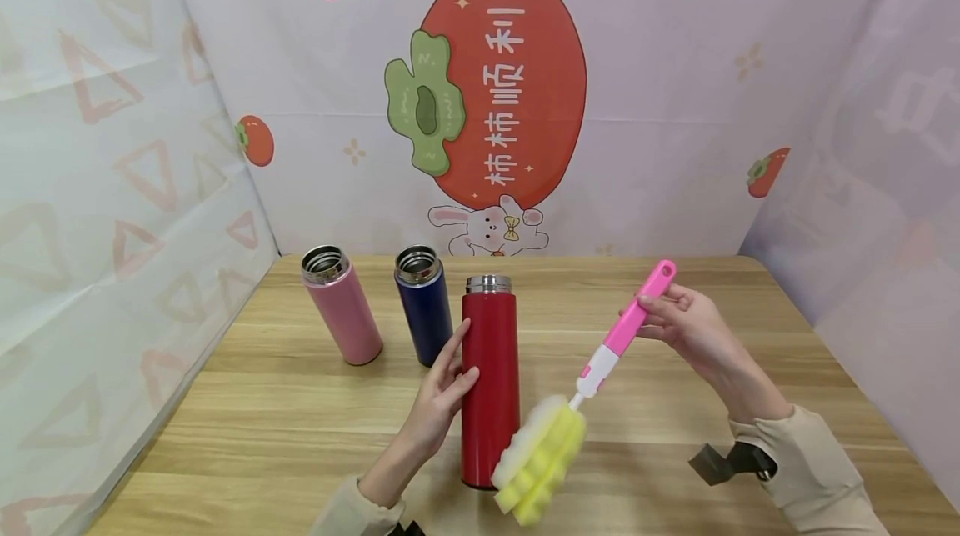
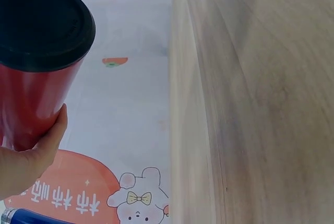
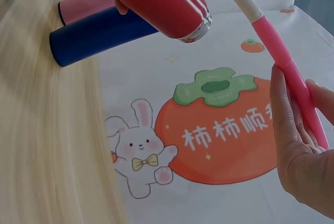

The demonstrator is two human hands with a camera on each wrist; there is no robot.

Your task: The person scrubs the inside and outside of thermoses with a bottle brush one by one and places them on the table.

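Observation:
A tall red thermos (image 1: pixel 491 386) with a bare steel neck and no lid is held by my left hand (image 1: pixel 438 398), thumb and fingers round its side. Its black base (image 2: pixel 44 25) faces the camera in the left wrist view, raised off the wood. My right hand (image 1: pixel 686 328) pinches the pink handle of a bottle brush (image 1: pixel 626 328) between thumb and fingers. The brush slants down to the left, and its yellow and white sponge head (image 1: pixel 543 457) overlaps the lower part of the thermos in the head view. In the right wrist view the thermos neck (image 3: pixel 197 30) points towards the backdrop.
A blue thermos (image 1: pixel 424 307) and a pink thermos (image 1: pixel 343 311) stand lidless on the wooden table (image 1: pixel 300 436), left of the red one. Behind the table hangs a printed backdrop (image 1: pixel 652 144), and cloth walls (image 1: pixel 112 211) flank both sides.

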